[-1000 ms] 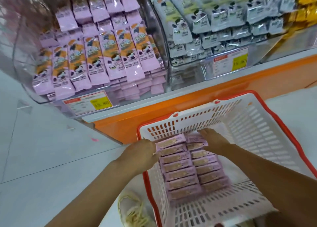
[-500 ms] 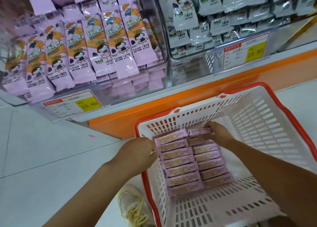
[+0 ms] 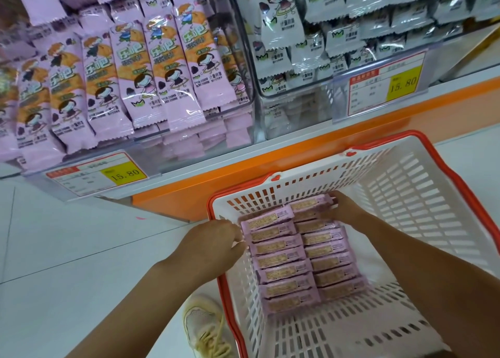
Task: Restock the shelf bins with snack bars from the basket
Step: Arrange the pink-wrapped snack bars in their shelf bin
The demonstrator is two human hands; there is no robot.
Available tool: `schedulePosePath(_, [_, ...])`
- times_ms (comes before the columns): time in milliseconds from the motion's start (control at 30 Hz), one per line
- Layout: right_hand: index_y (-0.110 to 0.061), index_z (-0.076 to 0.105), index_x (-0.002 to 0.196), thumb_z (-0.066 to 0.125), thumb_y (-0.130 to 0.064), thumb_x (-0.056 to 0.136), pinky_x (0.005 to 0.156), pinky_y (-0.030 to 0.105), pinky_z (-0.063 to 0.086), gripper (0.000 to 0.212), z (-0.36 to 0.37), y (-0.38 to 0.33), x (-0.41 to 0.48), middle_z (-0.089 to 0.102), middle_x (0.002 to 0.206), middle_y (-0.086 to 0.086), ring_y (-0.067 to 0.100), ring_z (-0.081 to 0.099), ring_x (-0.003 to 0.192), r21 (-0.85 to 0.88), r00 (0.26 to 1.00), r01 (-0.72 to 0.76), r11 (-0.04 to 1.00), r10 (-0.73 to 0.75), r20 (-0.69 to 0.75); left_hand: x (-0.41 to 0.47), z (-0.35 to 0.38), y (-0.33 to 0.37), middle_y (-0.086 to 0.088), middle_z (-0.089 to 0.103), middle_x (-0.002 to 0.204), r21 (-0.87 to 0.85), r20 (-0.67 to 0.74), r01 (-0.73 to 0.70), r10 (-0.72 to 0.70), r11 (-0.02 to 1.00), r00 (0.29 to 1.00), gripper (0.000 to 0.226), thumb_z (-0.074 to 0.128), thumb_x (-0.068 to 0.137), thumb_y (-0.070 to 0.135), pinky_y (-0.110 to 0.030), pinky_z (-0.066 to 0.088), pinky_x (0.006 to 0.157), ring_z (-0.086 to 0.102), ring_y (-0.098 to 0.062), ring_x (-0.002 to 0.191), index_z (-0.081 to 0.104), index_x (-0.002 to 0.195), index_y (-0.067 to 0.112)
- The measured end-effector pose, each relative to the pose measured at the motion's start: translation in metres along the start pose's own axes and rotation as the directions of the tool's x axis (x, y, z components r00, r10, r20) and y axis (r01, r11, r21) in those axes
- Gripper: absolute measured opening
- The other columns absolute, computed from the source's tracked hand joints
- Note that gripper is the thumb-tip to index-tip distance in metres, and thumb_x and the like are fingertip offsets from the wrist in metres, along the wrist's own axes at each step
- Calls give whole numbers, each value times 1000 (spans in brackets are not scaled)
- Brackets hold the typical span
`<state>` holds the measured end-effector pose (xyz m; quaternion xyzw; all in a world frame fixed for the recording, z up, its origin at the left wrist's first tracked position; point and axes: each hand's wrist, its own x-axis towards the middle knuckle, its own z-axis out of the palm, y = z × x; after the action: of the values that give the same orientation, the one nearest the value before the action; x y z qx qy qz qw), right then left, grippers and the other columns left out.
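Notably, in the head view, two rows of snack bars (image 3: pixel 284 260) lay in the basket (image 3: pixel 405 195). The right hand (image 3: pixel 345 211) gripped the far bar; the left hand (image 3: pixel 213 245) met the row ends, grip indeterminate. Lifting loose rows together could spill bars before the shelf bin (image 3: pixel 189 146).

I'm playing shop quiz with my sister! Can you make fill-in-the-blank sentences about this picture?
The pink-wrapped snack bars lie in ___ columns inside the white plastic basket with a red rim. Each yellow price tag reads ___. The left clear shelf bin holds ___ packets; the right clear shelf bin holds white packets.
Missing words: two; 15.80; pink.
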<state>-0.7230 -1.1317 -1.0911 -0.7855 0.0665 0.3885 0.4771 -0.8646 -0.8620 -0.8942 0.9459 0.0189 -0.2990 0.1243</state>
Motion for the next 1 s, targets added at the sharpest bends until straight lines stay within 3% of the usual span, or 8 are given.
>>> schedulePosePath(133, [-13, 51, 88, 67, 4, 85, 62, 19, 54, 24, 2, -2, 7, 61, 83, 4, 19, 61, 82, 81, 996, -27, 996, 20, 87, 1, 0, 1, 8, 65, 110, 0, 2, 4, -4, 1000, 1000, 31, 43, 96, 40, -26, 50, 85, 59, -6, 95, 67, 109, 25])
schedulePosePath(200, [-20, 58, 100, 76, -17, 82, 70, 20, 54, 25, 3, -4, 9, 69, 93, -2, 16, 68, 88, 56, 994, -18, 998, 12, 105, 2, 0, 0, 9, 65, 111, -6, 4, 4, -4, 1000, 1000, 31, 43, 96, 40, -26, 50, 86, 59, -6, 96, 67, 110, 25])
schedulePosePath(300, [-14, 63, 116, 68, -33, 87, 63, 18, 53, 35, 8, -9, 12, 73, 95, -1, 12, 71, 82, 72, 994, -36, 997, 28, 101, 4, 2, -1, 11, 65, 113, -23, 14, 9, -8, 1000, 1000, 31, 44, 96, 41, -24, 50, 87, 59, -4, 97, 66, 111, 27])
schedulePosePath(467, [-13, 59, 103, 65, -30, 91, 48, 7, 43, 22, 18, -12, 9, 64, 80, -4, 8, 59, 65, 74, 998, -65, 995, 64, 12, 7, 5, -4, 11, 66, 107, -20, 31, 15, -15, 1000, 999, 30, 45, 95, 44, -29, 52, 85, 59, -4, 93, 67, 107, 27])
schedulePosePath(600, [-14, 56, 93, 72, -53, 76, 68, 27, 49, 45, 24, -5, 7, 65, 85, 4, 16, 60, 76, 85, 999, -49, 995, 48, 11, 8, 6, -6, 10, 66, 107, -29, 26, 7, -6, 1000, 1000, 30, 47, 94, 43, -29, 52, 85, 59, -5, 92, 67, 108, 26])
schedulePosePath(700, [-20, 58, 108, 76, -64, 65, 89, 39, 52, 64, 27, 2, 8, 64, 114, 4, 21, 62, 103, 73, 1000, 11, 997, -9, -27, 8, 6, -7, 9, 67, 105, -31, 34, 0, 1, 1000, 999, 29, 47, 94, 42, -30, 52, 83, 60, -5, 90, 68, 107, 25])
schedulePosePath(867, [-18, 52, 120, 78, -43, 76, 55, 17, 49, 57, 35, 0, 1, 53, 111, 2, 16, 58, 86, 115, 996, 25, 993, -15, -91, 6, 5, -8, 7, 67, 104, -31, 49, -3, 5, 1000, 999, 28, 48, 94, 39, -33, 51, 82, 59, -8, 90, 68, 106, 23])
schedulePosePath(1000, [-17, 47, 102, 75, -20, 83, 48, 15, 45, 35, 39, -2, -9, 48, 89, -6, 7, 54, 69, 159, 993, 55, 986, -38, -108, 2, 6, -6, 4, 66, 107, -28, 43, -6, 7, 1000, 999, 29, 49, 95, 37, -33, 50, 86, 59, -11, 94, 67, 108, 20])
